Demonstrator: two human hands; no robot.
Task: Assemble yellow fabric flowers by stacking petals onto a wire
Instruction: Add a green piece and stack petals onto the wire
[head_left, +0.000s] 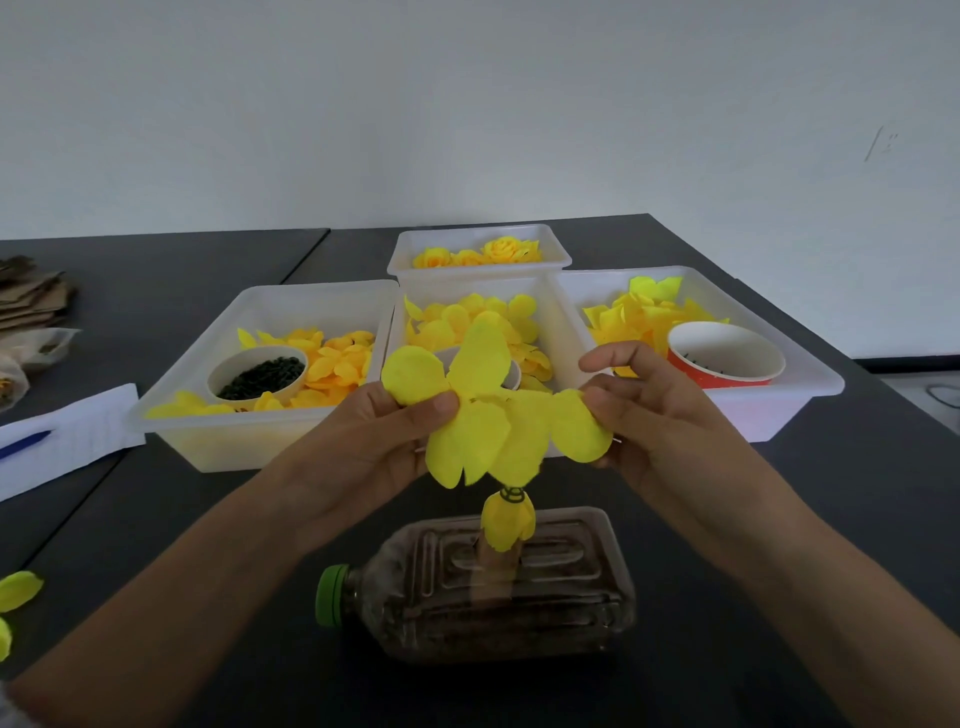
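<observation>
left thumb (435, 404) presses down on the yellow petal piece (483, 415), pinching it against the fingers tucked underneath, so the left hand (363, 441) has it firmly held. right hand (654, 410) pinches the opposite lobe between thumb and curled fingers, index finger lifted above. one petal piece, five or six rounded lobes, spread flat between two hands.

directly below the piece, one yellow bud (508, 519) bound with dark wire, standing on a post that rises from one clear plastic bottle (493, 587) lying on its side, green cap (331, 595) toward the left. the petal piece hangs just above the bud, apart from it.

beyond the bottle, four white trays. left tray (260, 312) holds loose petals and one white cup of dark pieces (257, 373). the middle tray (558, 322) holds petals too, partly hidden behind the held piece. the right tray (810, 374) has petals plus one red paper cup (724, 356). the far tray (478, 236) holds finished yellow roses (478, 254), three or so.

left of the bottle, two stray petals (15, 597) at the edge of the dark table (831, 519). further back on that side, one white paper (67, 441) with a blue pen (23, 444), and a pile of brown cardboard (31, 296).
</observation>
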